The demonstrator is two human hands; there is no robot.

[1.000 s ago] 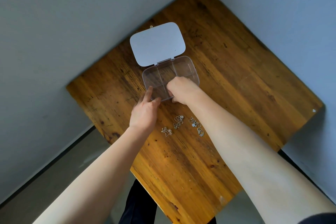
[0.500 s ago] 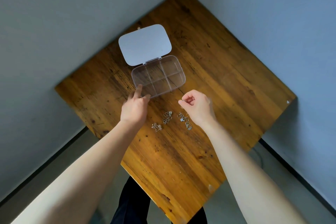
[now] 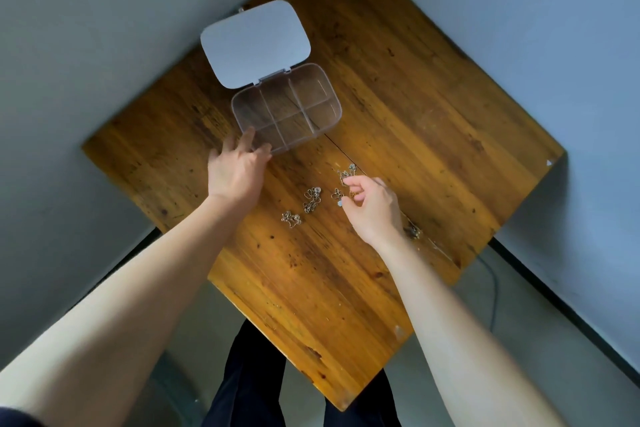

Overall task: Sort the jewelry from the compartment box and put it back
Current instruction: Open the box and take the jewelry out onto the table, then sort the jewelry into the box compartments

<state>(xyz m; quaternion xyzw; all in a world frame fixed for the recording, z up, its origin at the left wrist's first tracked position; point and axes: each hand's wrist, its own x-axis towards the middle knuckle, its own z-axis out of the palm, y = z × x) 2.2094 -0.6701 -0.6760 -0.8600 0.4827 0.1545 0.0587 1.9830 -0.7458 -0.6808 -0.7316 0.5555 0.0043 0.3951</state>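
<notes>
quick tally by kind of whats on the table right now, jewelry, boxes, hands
jewelry clusters lying on the wooden table: 5 (, and one partly hidden behind the right wrist)
compartment box, clear, lid open, no jewelry visible inside: 1
hands: 2 (left hand at the box's near corner, right hand among the jewelry)
total: 8

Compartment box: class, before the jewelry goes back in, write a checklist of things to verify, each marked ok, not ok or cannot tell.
1. Lid open flat: ok.
2. Compartment box steadied by the left hand at its near corner: ok.
3. Compartments bare: ok, as far as seen.
4. Jewelry pieces lying apart on the table: ok.
5. Right hand has a piece pinched: cannot tell.
6. Piece behind the right wrist: partly hidden, cannot tell.
</notes>
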